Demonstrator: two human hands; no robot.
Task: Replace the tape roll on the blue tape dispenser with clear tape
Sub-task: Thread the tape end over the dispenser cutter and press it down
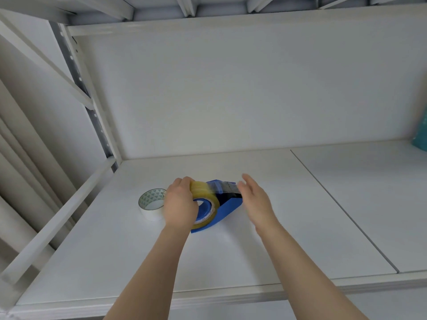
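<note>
A blue tape dispenser [230, 204] stands on the white shelf board [231, 250], a little left of centre. A yellowish clear tape roll [208, 195] sits on its blue hub, with a strip of tape running over the top toward the cutter end. My left hand [180, 204] is closed around the left side of that roll. My right hand [255, 199] hovers just right of the dispenser, fingers apart, slightly blurred, holding nothing. A white tape roll [151, 204] with a green triangle pattern inside its core lies flat on the shelf, just left of my left hand.
The shelf's back panel [231, 88] rises behind the dispenser. A white metal upright [92, 107] and side rail [57, 222] bound the left. A seam [342, 209] divides the shelf boards on the right. A teal object [421, 132] shows at the far right edge.
</note>
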